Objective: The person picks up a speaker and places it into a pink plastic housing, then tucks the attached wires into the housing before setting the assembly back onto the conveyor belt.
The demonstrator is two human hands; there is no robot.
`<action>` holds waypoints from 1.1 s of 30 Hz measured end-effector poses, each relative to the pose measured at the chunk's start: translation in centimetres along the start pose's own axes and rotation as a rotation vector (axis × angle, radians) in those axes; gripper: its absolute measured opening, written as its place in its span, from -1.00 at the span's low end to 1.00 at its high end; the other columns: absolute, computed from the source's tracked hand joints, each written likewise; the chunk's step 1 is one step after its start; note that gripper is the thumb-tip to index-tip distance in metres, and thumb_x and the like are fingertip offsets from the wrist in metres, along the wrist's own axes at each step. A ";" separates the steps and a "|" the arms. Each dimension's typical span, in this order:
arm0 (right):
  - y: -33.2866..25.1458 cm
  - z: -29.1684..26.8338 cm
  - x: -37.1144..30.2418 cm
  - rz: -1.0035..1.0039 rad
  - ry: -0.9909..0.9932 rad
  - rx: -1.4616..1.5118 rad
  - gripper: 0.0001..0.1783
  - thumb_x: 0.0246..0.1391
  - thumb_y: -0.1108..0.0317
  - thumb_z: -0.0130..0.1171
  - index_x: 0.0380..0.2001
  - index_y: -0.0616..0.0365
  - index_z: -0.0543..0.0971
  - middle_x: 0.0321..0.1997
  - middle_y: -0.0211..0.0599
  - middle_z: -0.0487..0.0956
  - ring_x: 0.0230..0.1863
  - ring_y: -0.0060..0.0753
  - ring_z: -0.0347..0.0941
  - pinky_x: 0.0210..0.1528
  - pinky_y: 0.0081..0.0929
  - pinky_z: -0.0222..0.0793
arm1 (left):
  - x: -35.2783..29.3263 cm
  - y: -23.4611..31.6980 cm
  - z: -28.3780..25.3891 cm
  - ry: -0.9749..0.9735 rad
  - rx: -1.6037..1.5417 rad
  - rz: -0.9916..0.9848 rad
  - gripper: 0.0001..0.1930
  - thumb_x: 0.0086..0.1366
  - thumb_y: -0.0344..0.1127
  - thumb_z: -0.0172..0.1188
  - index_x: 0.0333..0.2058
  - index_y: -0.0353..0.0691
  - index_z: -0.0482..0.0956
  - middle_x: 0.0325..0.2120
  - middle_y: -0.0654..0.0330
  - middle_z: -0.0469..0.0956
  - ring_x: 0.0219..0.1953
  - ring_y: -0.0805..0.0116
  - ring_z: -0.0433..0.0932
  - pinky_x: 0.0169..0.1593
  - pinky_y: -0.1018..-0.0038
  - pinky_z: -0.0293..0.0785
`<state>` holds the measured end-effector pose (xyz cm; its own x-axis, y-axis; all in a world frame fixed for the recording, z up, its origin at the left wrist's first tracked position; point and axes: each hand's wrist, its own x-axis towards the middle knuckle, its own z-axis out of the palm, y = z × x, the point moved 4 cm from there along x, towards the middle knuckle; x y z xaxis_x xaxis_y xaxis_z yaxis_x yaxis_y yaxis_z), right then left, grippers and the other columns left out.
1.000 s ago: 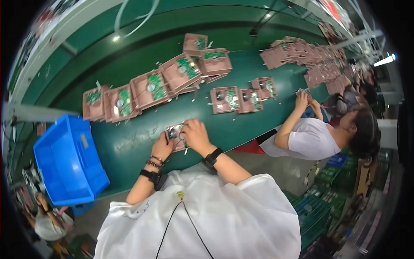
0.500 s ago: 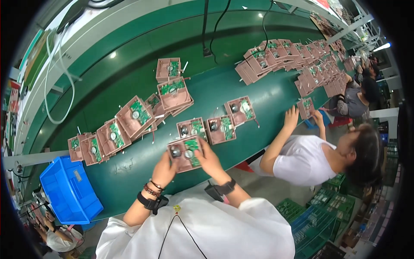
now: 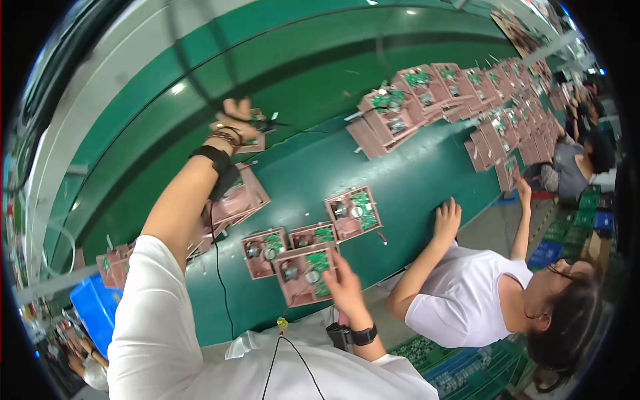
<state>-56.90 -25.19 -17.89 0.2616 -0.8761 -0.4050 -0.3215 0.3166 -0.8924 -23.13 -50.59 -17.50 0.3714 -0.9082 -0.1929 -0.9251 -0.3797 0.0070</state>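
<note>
My right hand (image 3: 347, 288) grips the right side of a pink plastic housing (image 3: 288, 288), an open box with a green circuit board and a round black part inside. The housing is tilted up above the table's near side. My left arm stretches far across the table. My left hand (image 3: 233, 123), smeared by motion, is over another pink housing (image 3: 255, 141) and beside dark hanging cables (image 3: 223, 50); whether it holds anything is unclear. Just beyond the gripped housing stand similar housings (image 3: 261, 253) and one more (image 3: 355, 212) to the right.
Stacked pink housings (image 3: 241, 200) lie under my left forearm. Long rows of housings (image 3: 420, 87) fill the far right. A blue bin (image 3: 93, 310) stands at left. On my right, a person in a white shirt (image 3: 460, 287) rests one hand on the green table (image 3: 407, 193).
My left hand has let go of the housing and reached to the far left among the hanging cables. The right hand keeps the housing. The whole view has shifted.
</note>
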 end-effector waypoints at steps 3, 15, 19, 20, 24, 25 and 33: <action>-0.7 1.6 0.0 0.047 -0.086 -0.030 -0.39 0.03 0.17 0.15 0.15 0.07 0.28 -0.01 -0.10 0.48 -0.10 -0.38 0.47 -0.09 -0.48 0.35 | 4.4 -4.9 5.9 -0.041 -0.182 -0.083 -0.13 -0.18 0.20 0.26 0.15 0.09 0.20 0.15 -0.21 0.01 0.11 -0.16 0.23 0.16 0.12 0.20; 0.7 2.1 -0.7 0.165 -0.052 -0.047 -0.38 0.01 0.13 0.17 0.15 0.01 0.29 -0.24 -0.17 0.56 -0.30 -0.39 0.49 -0.20 -0.51 0.36 | 2.0 5.8 -4.1 -0.043 -0.318 -0.024 -0.03 -0.22 0.25 0.26 0.18 0.00 0.13 0.06 -0.11 0.13 0.16 -0.09 0.12 0.14 0.15 0.19; 0.4 2.5 -1.7 0.234 -0.105 -0.066 -0.39 0.01 0.13 0.16 0.14 0.01 0.30 -0.33 -0.23 0.56 -0.36 -0.43 0.47 -0.25 -0.52 0.35 | -3.5 5.7 -8.8 -0.028 -0.417 0.142 -0.04 -0.22 0.24 0.24 0.17 -0.03 0.14 0.08 -0.06 0.14 0.07 -0.12 0.25 0.09 0.13 0.25; 0.1 2.5 -2.1 0.180 -0.096 -0.082 -0.39 0.02 0.13 0.16 0.14 0.02 0.30 -0.36 -0.25 0.55 -0.37 -0.45 0.47 -0.26 -0.53 0.35 | -5.7 5.6 -9.7 -0.060 -0.322 0.191 -0.04 -0.25 0.22 0.25 0.16 -0.02 0.16 0.09 -0.02 0.14 0.05 -0.12 0.27 0.08 0.11 0.24; -2.2 2.4 -3.9 0.078 -0.083 -0.115 -0.39 0.01 0.12 0.15 0.13 0.05 0.30 -0.34 -0.21 0.54 -0.34 -0.35 0.47 -0.24 -0.48 0.36 | -9.9 1.7 -12.2 0.113 -0.102 0.324 -0.07 -0.27 0.16 0.26 0.15 -0.01 0.18 0.10 0.02 0.14 -0.02 -0.10 0.32 0.05 0.09 0.28; -2.9 2.6 -4.4 0.076 -0.096 -0.105 -0.38 0.01 0.11 0.14 0.13 0.07 0.30 -0.27 -0.12 0.54 -0.27 -0.23 0.49 -0.20 -0.42 0.37 | -11.6 0.8 -13.1 0.211 -0.028 0.359 -0.07 -0.27 0.14 0.27 0.14 -0.01 0.18 0.09 0.02 0.14 -0.03 -0.10 0.34 0.03 0.08 0.29; -4.9 6.7 -8.5 -0.035 -0.243 -0.202 -0.39 0.01 0.13 0.15 0.12 0.08 0.30 -0.31 -0.15 0.55 -0.31 -0.30 0.49 -0.22 -0.47 0.36 | -22.5 -9.3 -20.0 0.317 -0.044 0.256 -0.16 -0.17 0.01 0.27 0.14 -0.01 0.17 0.03 -0.01 0.19 -0.10 -0.07 0.40 -0.02 0.20 0.36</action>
<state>-51.41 -16.84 -11.43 0.4773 -0.7651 -0.4323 -0.4765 0.1880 -0.8588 -21.30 -30.12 6.43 0.1424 -0.9809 0.1327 -0.9890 -0.1356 0.0592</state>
